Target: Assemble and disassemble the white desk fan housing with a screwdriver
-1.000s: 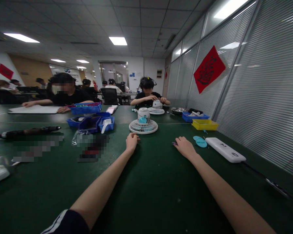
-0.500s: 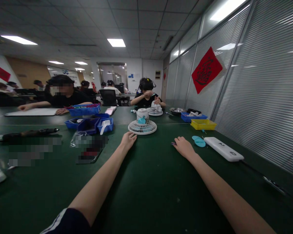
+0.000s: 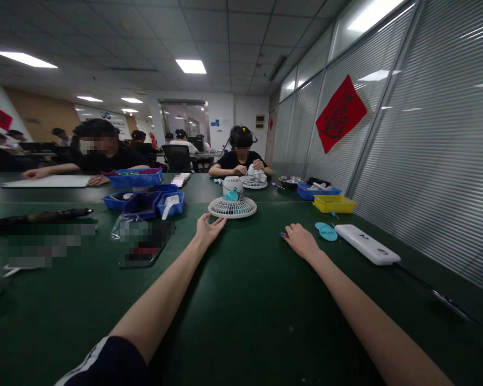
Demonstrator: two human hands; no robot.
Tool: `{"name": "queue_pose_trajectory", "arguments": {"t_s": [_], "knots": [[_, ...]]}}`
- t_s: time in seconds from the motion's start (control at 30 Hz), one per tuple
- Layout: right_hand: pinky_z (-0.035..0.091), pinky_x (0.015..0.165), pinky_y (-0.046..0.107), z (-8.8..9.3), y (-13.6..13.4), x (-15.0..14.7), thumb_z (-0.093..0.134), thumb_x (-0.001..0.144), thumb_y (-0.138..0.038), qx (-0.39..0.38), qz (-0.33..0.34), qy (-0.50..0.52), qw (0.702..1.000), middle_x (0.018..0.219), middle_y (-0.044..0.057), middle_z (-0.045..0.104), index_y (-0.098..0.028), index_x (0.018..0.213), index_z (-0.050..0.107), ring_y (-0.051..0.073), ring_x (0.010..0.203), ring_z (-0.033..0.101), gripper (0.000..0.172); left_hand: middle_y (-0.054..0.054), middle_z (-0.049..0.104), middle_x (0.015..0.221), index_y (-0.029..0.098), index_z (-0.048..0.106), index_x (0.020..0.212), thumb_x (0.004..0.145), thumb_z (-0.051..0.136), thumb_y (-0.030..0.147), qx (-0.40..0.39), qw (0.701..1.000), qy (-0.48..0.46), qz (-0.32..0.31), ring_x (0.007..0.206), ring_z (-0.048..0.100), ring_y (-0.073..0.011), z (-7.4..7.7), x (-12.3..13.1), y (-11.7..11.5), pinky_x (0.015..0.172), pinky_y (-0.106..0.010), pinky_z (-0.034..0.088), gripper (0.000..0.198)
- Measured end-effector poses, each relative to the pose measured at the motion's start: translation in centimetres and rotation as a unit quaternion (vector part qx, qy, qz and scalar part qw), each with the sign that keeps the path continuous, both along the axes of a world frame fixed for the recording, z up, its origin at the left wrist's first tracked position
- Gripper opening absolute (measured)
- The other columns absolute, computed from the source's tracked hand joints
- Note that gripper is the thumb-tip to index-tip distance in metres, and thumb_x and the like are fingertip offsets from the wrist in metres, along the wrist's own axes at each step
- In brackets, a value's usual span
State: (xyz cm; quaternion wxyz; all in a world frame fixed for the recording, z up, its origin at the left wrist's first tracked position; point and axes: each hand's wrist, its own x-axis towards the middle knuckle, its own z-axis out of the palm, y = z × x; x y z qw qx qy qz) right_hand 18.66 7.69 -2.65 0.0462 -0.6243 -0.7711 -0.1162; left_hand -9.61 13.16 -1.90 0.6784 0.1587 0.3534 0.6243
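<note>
My left hand (image 3: 209,229) is at the near left edge of a white desk fan head (image 3: 232,207), palm turned up. Its fingers are apart, with the fingertips at or just under the rim of the round grille; whether they bear any weight is unclear. The fan lies grille down, with its motor housing and a light-blue part (image 3: 231,195) on top. On the green table (image 3: 241,300) rests my right hand (image 3: 301,239), palm down, fingers loosely spread. A small purple spot shows at its thumb tip, too small to identify. Light-blue round pieces (image 3: 327,231) lie to its right.
A white power bank-like box (image 3: 366,244) with a cable lies at the right, below a yellow tray (image 3: 334,204). Blue bins (image 3: 143,205), a plastic bag (image 3: 124,226) and a black electric screwdriver (image 3: 40,217) are on the left. Opposite, a person (image 3: 239,158) handles another fan.
My left hand has turned from palm down to palm up, its fingers moving to the fan's rim. My right hand stays put. The view has shifted slightly.
</note>
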Motion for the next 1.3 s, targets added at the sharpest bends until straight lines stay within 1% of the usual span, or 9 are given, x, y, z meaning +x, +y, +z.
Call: {"name": "queue_pose_trajectory", "arguments": {"t_s": [0.17,0.33,0.47,0.63,0.73,0.8,0.87,1.1,1.3], "knots": [[0.053,0.080,0.031,0.3,-0.2,-0.2,0.048,0.092,-0.023,-0.006,-0.007,-0.001,1.000,0.110,0.017,0.064,-0.009,0.108,0.063,0.022,0.098,0.061,0.027,-0.013,0.053,0.108,0.023,0.029,0.138,0.091,0.041,0.028,-0.015,0.999,0.043,-0.006,0.085,0.064,-0.0166,-0.1,0.6,0.3,0.064,-0.024,0.058,0.048],[0.052,0.081,0.034,0.3,-0.2,-0.4,0.046,0.092,-0.023,-0.001,-0.006,-0.005,1.000,0.110,0.018,0.063,-0.009,0.108,0.063,0.024,0.100,0.060,0.027,-0.015,0.056,0.106,0.020,0.034,0.134,0.091,0.045,0.024,-0.016,0.994,0.110,-0.016,0.080,0.065,-0.0159,-0.2,1.1,0.8,0.063,-0.023,0.057,0.045],[0.052,0.081,0.036,0.3,-0.2,-0.5,0.045,0.092,-0.022,0.002,-0.008,-0.006,1.000,0.110,0.019,0.063,-0.007,0.109,0.063,0.025,0.101,0.059,0.028,-0.014,0.060,0.099,0.018,0.040,0.129,0.092,0.044,0.024,-0.019,0.987,0.160,-0.010,0.072,0.065,-0.0148,-0.3,0.4,1.2,0.060,-0.023,0.055,0.038],[0.052,0.079,0.034,0.2,0.1,-0.7,0.044,0.093,-0.021,0.009,-0.010,0.001,1.000,0.110,0.020,0.063,-0.006,0.110,0.062,0.025,0.100,0.060,0.029,-0.008,0.061,0.083,0.013,0.048,0.121,0.094,0.042,0.029,-0.031,0.975,0.218,0.000,0.062,0.061,-0.0119,-0.6,-0.7,1.5,0.049,-0.019,0.049,0.032],[0.053,0.079,0.034,0.2,0.4,-0.7,0.044,0.093,-0.021,0.012,-0.019,0.003,1.000,0.111,0.020,0.062,-0.006,0.110,0.062,0.025,0.100,0.060,0.029,-0.005,0.062,0.089,0.013,0.054,0.112,0.093,0.049,0.035,-0.037,0.969,0.245,-0.001,0.067,0.060,-0.0108,-0.8,-0.8,1.6,0.056,-0.024,0.051,0.030],[0.053,0.078,0.033,0.2,0.5,-0.6,0.045,0.092,-0.021,0.008,-0.020,0.006,1.000,0.110,0.018,0.063,-0.008,0.109,0.063,0.024,0.098,0.060,0.027,-0.005,0.062,0.097,0.014,0.056,0.110,0.091,0.052,0.038,-0.038,0.965,0.260,-0.006,0.075,0.061,-0.0122,-0.9,-0.8,1.5,0.064,-0.028,0.053,0.031],[0.053,0.078,0.033,0.2,0.5,-0.6,0.046,0.092,-0.022,0.005,-0.014,0.007,1.000,0.110,0.017,0.063,-0.010,0.109,0.063,0.023,0.097,0.060,0.026,-0.005,0.062,0.099,0.014,0.056,0.109,0.091,0.053,0.038,-0.036,0.961,0.273,-0.014,0.078,0.061,-0.0132,-0.8,-0.7,1.4,0.067,-0.030,0.054,0.030],[0.053,0.076,0.033,0.4,0.7,-0.4,0.045,0.092,-0.023,0.001,-0.017,-0.013,1.000,0.112,0.017,0.062,-0.010,0.110,0.061,0.025,0.100,0.060,0.027,0.000,0.059,0.080,0.013,0.057,0.101,0.093,0.048,0.039,-0.013,0.950,0.308,-0.052,0.058,0.053,-0.0074,-0.3,-0.6,0.3,0.052,-0.021,0.046,0.028],[0.050,0.076,0.031,1.4,1.2,0.3,0.041,0.093,-0.024,-0.014,-0.072,0.090,0.993,0.106,0.014,0.065,-0.012,0.102,0.061,0.022,0.093,0.062,0.024,-0.003,0.061,0.091,0.014,0.054,0.111,0.092,0.050,0.039,-0.014,0.937,0.343,-0.066,0.068,0.058,-0.0101,0.4,-0.4,-0.1,0.058,-0.025,0.051,0.032]]}}
